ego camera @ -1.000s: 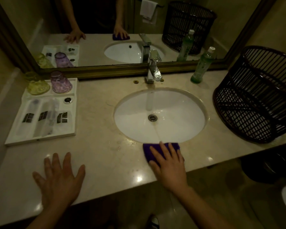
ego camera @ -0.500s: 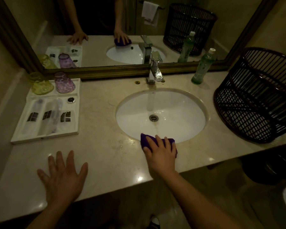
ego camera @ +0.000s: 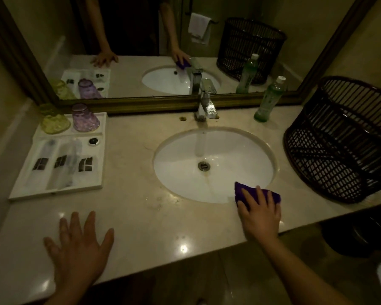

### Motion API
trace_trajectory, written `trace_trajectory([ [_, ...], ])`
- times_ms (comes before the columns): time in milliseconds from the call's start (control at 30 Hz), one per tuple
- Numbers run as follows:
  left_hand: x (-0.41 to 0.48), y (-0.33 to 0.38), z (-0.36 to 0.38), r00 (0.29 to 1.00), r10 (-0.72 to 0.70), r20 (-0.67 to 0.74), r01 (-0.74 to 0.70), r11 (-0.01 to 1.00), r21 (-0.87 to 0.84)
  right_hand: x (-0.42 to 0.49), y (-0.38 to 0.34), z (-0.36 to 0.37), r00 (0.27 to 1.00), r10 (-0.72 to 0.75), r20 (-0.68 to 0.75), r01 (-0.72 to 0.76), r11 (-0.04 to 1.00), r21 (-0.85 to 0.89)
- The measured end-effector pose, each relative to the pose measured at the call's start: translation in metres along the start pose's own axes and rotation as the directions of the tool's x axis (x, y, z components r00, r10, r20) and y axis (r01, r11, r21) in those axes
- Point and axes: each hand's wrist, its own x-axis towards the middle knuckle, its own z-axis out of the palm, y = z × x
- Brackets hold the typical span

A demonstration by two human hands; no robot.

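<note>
Purple cloth (ego camera: 241,191) at 5 o'clock on sink (ego camera: 180,172) rim, part over the basin edge, part on beige stone countertop (ego camera: 141,216). Pressed flat under right hand (ego camera: 260,214), fingers spread and fairly straight, nothing pinched, palm bearing down. Left hand (ego camera: 79,252) at 7 o'clock of the basin, wide open, flat on the stone, probably bracing, holding nothing.

Step judged: wiping the rim at the basin-stone joint. To do it well:
- Keep palm weight even and follow the rim curve in one arc.
- Keep cloth folded, clean face down, far corner out of the bowl.
- Go over the dull smears on the stone at 7 o'clock of the basin.
- Go over the brownish streak just below the drain (ego camera: 204,166).
- Leave left hand planted for balance.
- Mind dark wicker basket (ego camera: 339,139) at 3 o'clock and green bottle (ego camera: 268,102) at 1 o'clock if sweeping right.

Writing:
- Dark labels on three wrapped items in white tray (ego camera: 57,190) at 9 o'clock, too small to read.
- Bottle label illegible, no brand made out.
- Faucet (ego camera: 204,104) at 12 o'clock, no marking visible.
</note>
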Motion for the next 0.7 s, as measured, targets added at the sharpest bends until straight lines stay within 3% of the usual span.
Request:
trace_trajectory([
  [67,0.001,0.0,-0.001,1.0,0.002,-0.001,-0.002,1.0,0.012,-0.032,-0.026,0.007,0.999,-0.03,-0.038,0.031,0.999,0.032],
  [133,0.001,0.0,-0.002,1.0,0.008,-0.007,-0.008,1.0,0.016,-0.082,-0.063,0.022,0.977,-0.212,-0.035,0.214,0.974,0.075],
  [200,0.0,0.0,-0.002,1.0,0.018,-0.008,-0.018,1.0,0.019,-0.121,-0.088,0.033,0.905,-0.426,-0.005,0.426,0.902,0.071],
  [267,0.0,0.001,-0.001,1.0,0.019,-0.009,-0.019,1.0,0.016,-0.117,-0.096,0.034,0.837,-0.547,0.021,0.546,0.837,0.034],
  [333,0.0,0.001,-0.003,1.0,0.019,-0.003,-0.019,1.0,0.013,-0.086,-0.105,0.03,0.83,-0.558,0.003,0.558,0.83,0.006],
  [467,-0.001,-0.001,-0.003,0.999,0.036,-0.001,-0.036,0.999,0.007,-0.046,-0.138,0.021,0.895,-0.441,0.059,0.437,0.897,0.072],
  [533,-0.001,-0.001,-0.003,0.999,0.038,-0.017,-0.038,0.999,-0.003,-0.07,-0.134,0.023,0.854,-0.517,0.058,0.512,0.855,0.082],
  [600,-0.002,-0.001,-0.003,0.999,0.031,-0.016,-0.031,0.999,-0.008,-0.104,-0.114,0.025,0.764,-0.643,0.052,0.639,0.766,0.073],
  [700,-0.003,0.002,-0.004,0.999,0.03,-0.011,-0.031,0.999,-0.011,-0.093,-0.119,0.028,0.77,-0.637,0.043,0.634,0.771,0.064],
])
